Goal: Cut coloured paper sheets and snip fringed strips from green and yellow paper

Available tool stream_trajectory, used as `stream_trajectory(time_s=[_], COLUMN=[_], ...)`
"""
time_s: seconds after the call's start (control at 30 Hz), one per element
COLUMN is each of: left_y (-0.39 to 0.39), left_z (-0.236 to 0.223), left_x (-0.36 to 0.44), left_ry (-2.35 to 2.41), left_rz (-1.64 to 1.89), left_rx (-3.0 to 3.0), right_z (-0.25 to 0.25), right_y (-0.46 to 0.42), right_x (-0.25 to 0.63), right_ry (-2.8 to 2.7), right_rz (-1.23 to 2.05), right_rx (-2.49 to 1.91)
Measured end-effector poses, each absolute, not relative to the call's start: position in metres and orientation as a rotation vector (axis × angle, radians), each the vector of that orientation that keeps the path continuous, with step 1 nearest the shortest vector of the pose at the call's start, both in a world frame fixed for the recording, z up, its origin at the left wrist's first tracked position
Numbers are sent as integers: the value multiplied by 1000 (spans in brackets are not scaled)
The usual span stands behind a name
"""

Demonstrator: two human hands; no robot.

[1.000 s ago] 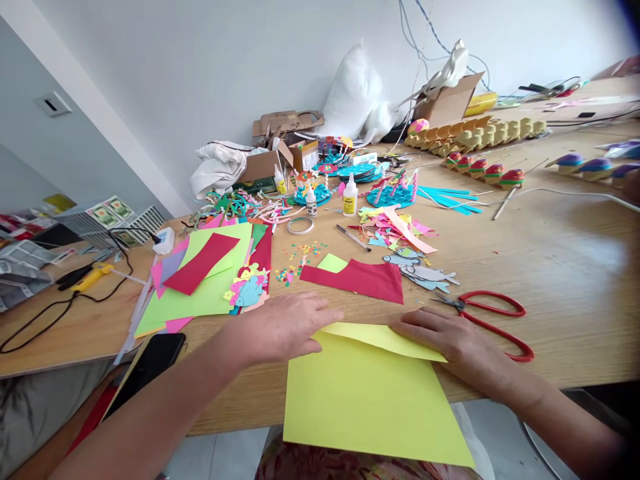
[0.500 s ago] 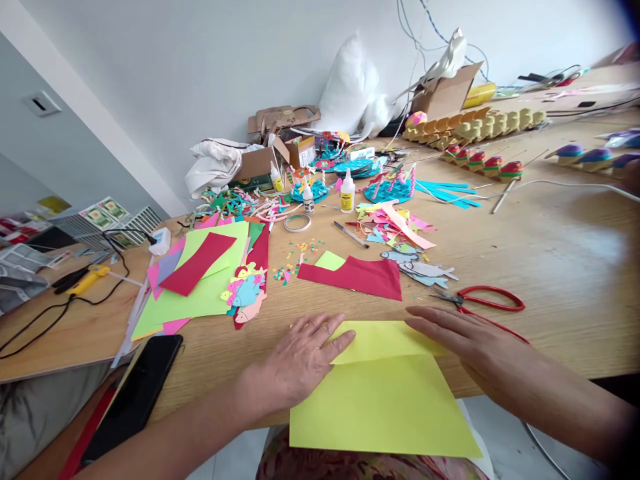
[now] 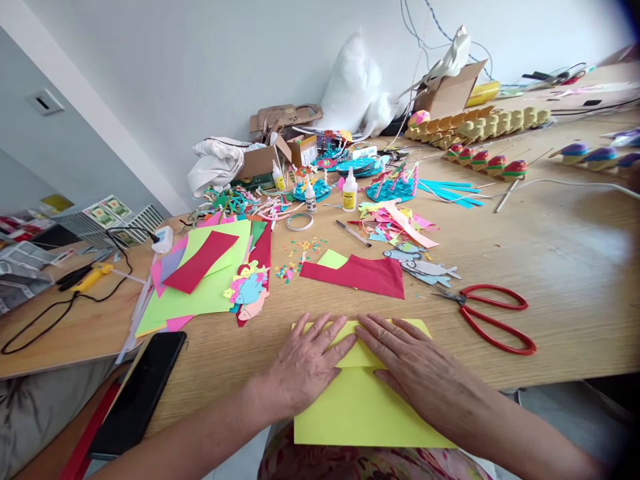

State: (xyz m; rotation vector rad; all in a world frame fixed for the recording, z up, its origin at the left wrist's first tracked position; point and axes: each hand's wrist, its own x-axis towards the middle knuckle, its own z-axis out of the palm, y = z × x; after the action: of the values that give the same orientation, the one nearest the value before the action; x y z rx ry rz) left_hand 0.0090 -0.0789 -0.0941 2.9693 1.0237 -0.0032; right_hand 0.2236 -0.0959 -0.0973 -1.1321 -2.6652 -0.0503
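Note:
A yellow sheet of paper (image 3: 360, 417) lies at the table's front edge, its near part hanging over my lap. Along its far side runs a folded strip with a crease. My left hand (image 3: 311, 365) rests flat on the left of that strip, fingers spread. Beside it, my right hand (image 3: 417, 363) presses flat on the strip with outstretched fingers, the two hands nearly meeting at the middle. Red-handled scissors (image 3: 461, 300) lie to the right of the sheet. A dark red paper piece (image 3: 373, 277) with a notch is just beyond it.
Coloured sheets (image 3: 200, 297) and fish cutouts (image 3: 250, 293) are stacked at left, near a black phone (image 3: 140, 393). Grey paper fish (image 3: 430, 269), paper scraps (image 3: 400, 223), a pen (image 3: 354, 233) and glue bottles (image 3: 349, 193) stand or lie farther back. Egg-carton pieces (image 3: 487, 160) are at right.
My right hand has slid left from the sheet's right edge onto the middle of the folded strip. The scissors' handles now show fully. My left hand has stayed on the strip.

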Motion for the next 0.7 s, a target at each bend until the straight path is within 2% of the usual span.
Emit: stream_trajectory(time_s=[0.7], left_y=[-99], left_z=[-98], left_x=[20], left_ry=[1107], left_rz=[51], left_rx=[2936], right_z=[-122], right_y=[-92], right_x=[232], right_ry=[-2687], right_rz=[-73], right_rx=[-1202])
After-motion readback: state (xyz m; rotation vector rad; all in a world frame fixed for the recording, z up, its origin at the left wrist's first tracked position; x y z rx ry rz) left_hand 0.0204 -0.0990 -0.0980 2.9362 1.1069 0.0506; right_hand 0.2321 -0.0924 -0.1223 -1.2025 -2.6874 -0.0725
